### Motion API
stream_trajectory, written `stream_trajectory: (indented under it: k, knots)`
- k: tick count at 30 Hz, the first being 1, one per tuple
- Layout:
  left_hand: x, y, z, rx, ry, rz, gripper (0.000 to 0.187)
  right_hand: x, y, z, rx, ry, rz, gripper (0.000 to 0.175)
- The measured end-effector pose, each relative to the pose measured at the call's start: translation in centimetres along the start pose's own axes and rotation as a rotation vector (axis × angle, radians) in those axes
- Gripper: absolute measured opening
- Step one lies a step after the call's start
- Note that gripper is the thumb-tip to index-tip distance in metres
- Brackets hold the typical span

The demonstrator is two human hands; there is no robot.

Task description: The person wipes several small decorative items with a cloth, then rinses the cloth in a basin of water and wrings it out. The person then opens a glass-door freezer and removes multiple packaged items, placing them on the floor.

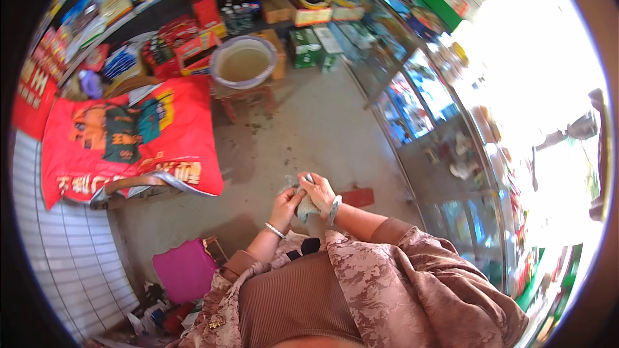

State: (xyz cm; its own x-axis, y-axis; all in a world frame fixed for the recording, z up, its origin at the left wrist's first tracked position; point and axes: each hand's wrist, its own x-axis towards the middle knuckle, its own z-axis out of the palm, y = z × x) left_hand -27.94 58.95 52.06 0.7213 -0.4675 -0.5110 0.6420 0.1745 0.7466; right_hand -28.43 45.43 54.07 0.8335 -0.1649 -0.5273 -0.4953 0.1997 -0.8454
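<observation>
In front of my body, both hands come together on a pale grey-green cloth (307, 209). My left hand (286, 207) grips its near-left side with thumb and fingers; a beaded bracelet circles that wrist. My right hand (316, 194) is closed around the cloth's upper right part, with a bangle at the wrist. A small pale, clear-looking patch (290, 181) shows just beyond the fingers, too blurred to name. Farther ahead, a basin (220, 60) of cloudy water stands on a reddish stool (229, 106), apart from my hands.
A large red printed bag (193, 130) lies over a chair on the left. A magenta seat (184, 270) is at lower left. Glass display cases (435, 164) line the right side. Boxes, bottles and a green carton (304, 48) stand along the back. A red flat piece (358, 197) lies on the floor.
</observation>
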Motion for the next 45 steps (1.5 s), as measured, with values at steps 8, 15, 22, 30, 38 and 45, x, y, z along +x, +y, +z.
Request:
stream_trajectory:
  k: [8, 15, 22, 30, 38, 45]
  knots:
    - [1.5, -4.9, 11.5, 0.408, -0.358, 0.154, 0.010, -7.2, 2.3, -13.5, -0.269, -0.011, -0.345, 0.045]
    - [0.0, -9.7, 21.8, 0.308, -0.331, 0.021, 0.024, -12.2, 2.7, -24.5, -0.187, -0.126, -0.238, 0.052]
    - [1.1, -12.8, 19.3, 0.059, -0.038, 0.008, 0.042, -10.0, 7.3, -31.6, 0.004, 0.141, 0.039, 0.045]
    - [7.2, -15.9, 10.9, -0.449, 0.113, -0.321, 0.028, -10.6, 12.8, -41.8, -0.024, 0.456, 0.359, 0.032]
    - [11.7, -19.5, 12.5, -0.309, 0.142, -0.389, 0.020, -3.7, 16.6, -49.6, 0.241, 0.659, 0.415, 0.026]
    - [19.3, -30.2, 15.7, -0.268, 0.317, -0.499, 0.014, 15.7, 28.2, -65.1, -0.353, 0.454, -0.026, 0.030]
